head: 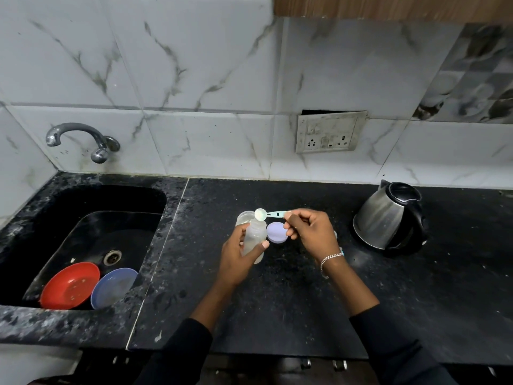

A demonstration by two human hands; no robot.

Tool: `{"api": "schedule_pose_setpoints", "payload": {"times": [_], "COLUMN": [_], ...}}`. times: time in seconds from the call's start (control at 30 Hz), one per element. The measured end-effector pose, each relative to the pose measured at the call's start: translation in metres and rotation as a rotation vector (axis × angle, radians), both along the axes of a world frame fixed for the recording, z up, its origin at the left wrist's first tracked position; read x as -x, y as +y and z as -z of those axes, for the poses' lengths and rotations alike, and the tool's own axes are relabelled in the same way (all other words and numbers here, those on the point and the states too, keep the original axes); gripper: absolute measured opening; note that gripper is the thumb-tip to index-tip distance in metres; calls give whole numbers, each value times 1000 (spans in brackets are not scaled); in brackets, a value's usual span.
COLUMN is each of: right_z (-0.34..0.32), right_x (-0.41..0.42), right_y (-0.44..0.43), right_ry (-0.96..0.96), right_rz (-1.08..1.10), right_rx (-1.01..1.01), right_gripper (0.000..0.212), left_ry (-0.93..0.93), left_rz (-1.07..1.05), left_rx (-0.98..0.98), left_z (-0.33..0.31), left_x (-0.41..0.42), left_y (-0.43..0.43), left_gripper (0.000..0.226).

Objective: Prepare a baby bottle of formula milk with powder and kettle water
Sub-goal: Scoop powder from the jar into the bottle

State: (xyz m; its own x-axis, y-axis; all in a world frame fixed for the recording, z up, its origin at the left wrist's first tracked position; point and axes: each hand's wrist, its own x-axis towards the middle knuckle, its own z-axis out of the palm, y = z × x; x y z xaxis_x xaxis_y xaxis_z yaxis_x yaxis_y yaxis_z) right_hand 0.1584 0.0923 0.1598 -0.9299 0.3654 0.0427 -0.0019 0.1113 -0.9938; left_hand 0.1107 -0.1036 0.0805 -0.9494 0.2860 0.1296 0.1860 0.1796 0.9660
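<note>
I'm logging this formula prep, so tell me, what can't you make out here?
- Fill level of the bottle, head view: the left hand wraps it, cloudy plastic.
- Water in the kettle, head view: lid closed.
- Contents of the powder tub, head view: bottle and scoop cover it.
- A small pale object, head view: the right hand hides most of it.

Bottle [253,240] mid-counter [277,301], tub [244,218] behind it, lid [276,232] just right. Kettle [388,218] far right. Sink [83,232] left, two bowls [69,286] in it, tap [80,140] behind.
</note>
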Motion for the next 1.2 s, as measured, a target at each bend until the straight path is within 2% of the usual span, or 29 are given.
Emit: {"api": "schedule_pose_setpoints", "payload": {"times": [0.13,0.27,0.37,0.57,1.2], "right_z": [0,2,3,3,0], "right_x": [-11,-23,-30,-36,-39], "right_y": [0,3,5,6,2], "right_ry": [49,150,193,252,248], "right_rz": [24,41,23,66,48], "right_rx": [-163,-471,-616,-702,-848], "right_gripper": [15,14,16,17,20], "left_ry": [1,-6,-12,-27,-14], "left_rz": [5,11,6,17,20], "left_rx": [3,-10,-21,-24,-54], "left_z": [-8,-14,-15,-17,-20], "left_x": [-7,-12,-15,-20,-22], "left_y": [6,11,14,17,16], "left_gripper": [49,45,48,46,44]}}
